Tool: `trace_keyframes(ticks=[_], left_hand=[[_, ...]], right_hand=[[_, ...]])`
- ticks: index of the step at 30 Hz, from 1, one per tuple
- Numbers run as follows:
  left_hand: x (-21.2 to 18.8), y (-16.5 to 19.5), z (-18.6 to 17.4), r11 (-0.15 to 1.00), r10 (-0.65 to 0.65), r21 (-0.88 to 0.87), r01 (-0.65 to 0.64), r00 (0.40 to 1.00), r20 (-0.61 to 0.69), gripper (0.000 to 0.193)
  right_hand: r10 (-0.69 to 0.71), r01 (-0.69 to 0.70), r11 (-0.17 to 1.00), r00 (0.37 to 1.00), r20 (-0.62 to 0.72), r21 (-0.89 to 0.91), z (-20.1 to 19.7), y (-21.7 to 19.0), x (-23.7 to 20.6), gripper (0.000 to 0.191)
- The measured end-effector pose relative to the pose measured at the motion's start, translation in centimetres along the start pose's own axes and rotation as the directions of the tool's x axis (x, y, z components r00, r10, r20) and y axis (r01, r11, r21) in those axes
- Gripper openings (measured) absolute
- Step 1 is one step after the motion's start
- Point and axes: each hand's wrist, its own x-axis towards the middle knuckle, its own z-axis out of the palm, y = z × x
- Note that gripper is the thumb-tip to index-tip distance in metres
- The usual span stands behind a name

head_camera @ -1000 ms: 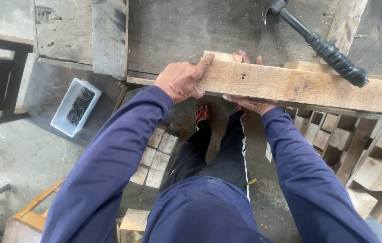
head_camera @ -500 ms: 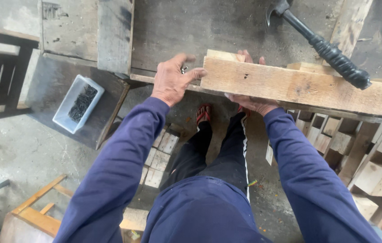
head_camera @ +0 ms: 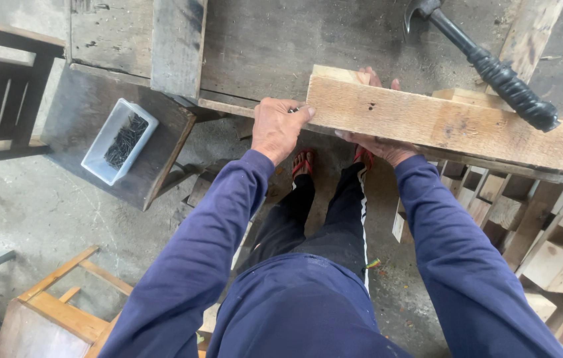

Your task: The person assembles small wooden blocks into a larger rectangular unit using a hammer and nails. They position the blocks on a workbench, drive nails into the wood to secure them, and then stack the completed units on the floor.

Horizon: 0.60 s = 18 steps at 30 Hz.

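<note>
The person stands at a dark, worn work surface (head_camera: pixel 275 40), viewed from above. A long pale wooden plank (head_camera: pixel 440 122) lies across the near edge of this surface, running off to the right over a stack of wooden blocks (head_camera: pixel 546 258).

Left hand (head_camera: pixel 278 126): placed at the plank's left end, fingers curled, the thumb tip touching the end face of the board. It grips nothing fully; whether something small sits under the fingers I cannot tell.

Right hand (head_camera: pixel 377 142): under and around the plank near its left end. The palm supports the board from below and fingertips show over its far edge, so the hand is closed about the plank.

A hammer (head_camera: pixel 487 63) with a black wrapped handle rests on the surface beyond the plank, its handle end lying over the board's upper edge, clear of both hands.

To the left, on a lower dark board (head_camera: pixel 89 113), a white rectangular tray of nails (head_camera: pixel 120 140) stands well apart from the hands. A wooden frame (head_camera: pixel 56 305) lies on the concrete floor at lower left. Red sandals (head_camera: pixel 304 162) show below the plank's edge.
</note>
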Motion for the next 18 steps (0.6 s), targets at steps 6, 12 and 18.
trace_keyframes(ticks=[6, 12, 18], left_hand=[[-0.1, 0.4, 0.3, 0.993, -0.103, 0.059, 0.101, 0.994, 0.027, 0.028], [0.4, 0.0, -0.1, 0.997, 0.019, 0.072, -0.018, 1.000, -0.013, 0.032], [0.1, -0.2, -0.8, 0.936, -0.168, -0.311, 0.167, 0.985, 0.023, 0.048]], right_hand=[[0.000, -0.001, 0.999, 1.000, -0.025, -0.049, -0.9, 0.1, 0.3, 0.091], [0.022, -0.025, 0.998, 0.998, 0.058, 0.049, -1.7, 0.6, 0.7, 0.092], [0.033, -0.388, 0.483, 0.904, 0.426, 0.785, -6.0, 1.7, -0.7, 0.103]])
